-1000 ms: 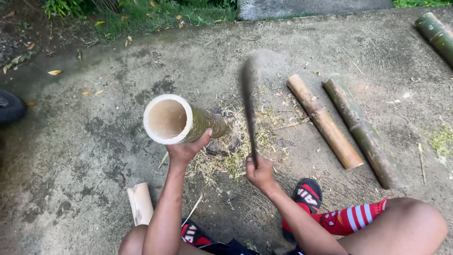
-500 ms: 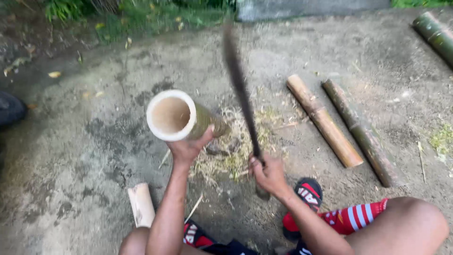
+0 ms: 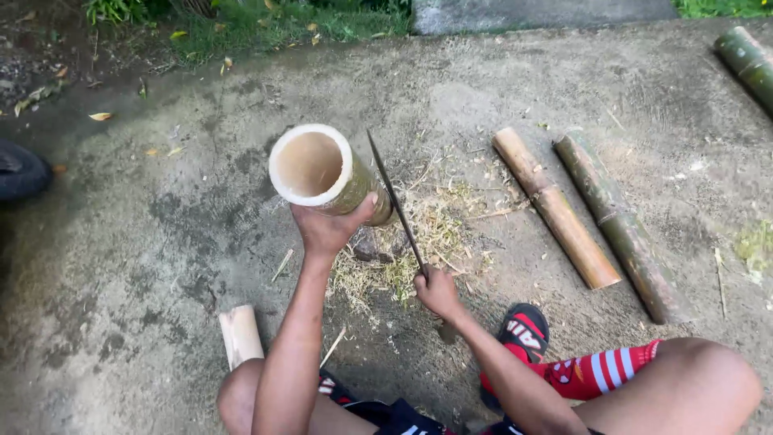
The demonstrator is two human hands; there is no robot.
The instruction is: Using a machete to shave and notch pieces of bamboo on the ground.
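Note:
My left hand (image 3: pixel 332 227) grips the underside of a thick hollow bamboo section (image 3: pixel 322 171), held tilted with its open pale end facing up toward me. My right hand (image 3: pixel 438 292) is closed on the handle of a long dark machete (image 3: pixel 396 203). Its blade lies along the right side of the bamboo section, edge against the green skin. Below the bamboo, a pile of thin bamboo shavings (image 3: pixel 419 242) covers the concrete.
Two split bamboo lengths (image 3: pixel 555 208) (image 3: pixel 620 225) lie to the right, another green piece (image 3: pixel 747 63) at the top right corner. A short pale bamboo block (image 3: pixel 240 335) rests by my left knee. A dark tyre-like object (image 3: pixel 22 167) sits at the left edge. Grass borders the far side.
The machete was raised high above the bamboo and has come down; its blade now rests against the bamboo's right side. My left hand keeps holding the section.

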